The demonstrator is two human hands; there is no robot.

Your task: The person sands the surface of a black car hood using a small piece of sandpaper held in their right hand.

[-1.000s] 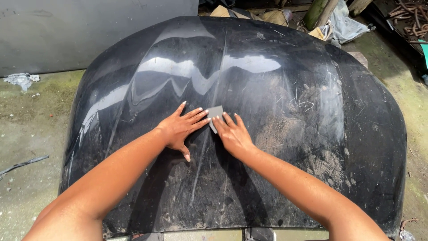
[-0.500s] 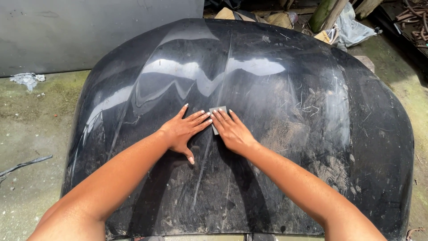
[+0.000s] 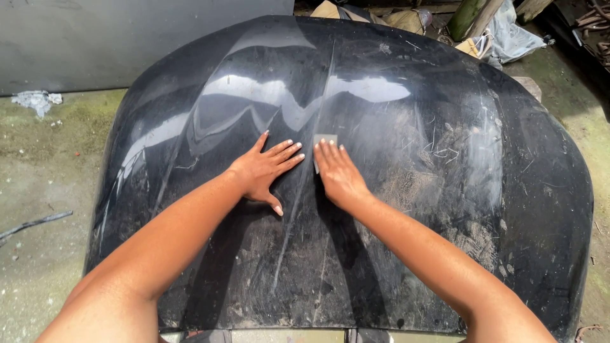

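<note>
A large black car hood lies flat in front of me, glossy at the far left and scuffed with grey scratch marks on the right. My left hand rests flat on the hood near its middle ridge, fingers spread, holding nothing. My right hand lies just to its right, fingers together, pressing a small grey piece of sandpaper against the hood. Only the sandpaper's far edge shows beyond my fingertips.
The hood rests over mossy concrete ground. A grey wall panel stands at the back left. Rags, bags and wood scraps pile up at the back right. A dark stick lies on the ground at left.
My right hand has slid the sandpaper slightly away from me along the ridge. The left hand stays planted flat. The camera view has shifted a little.
</note>
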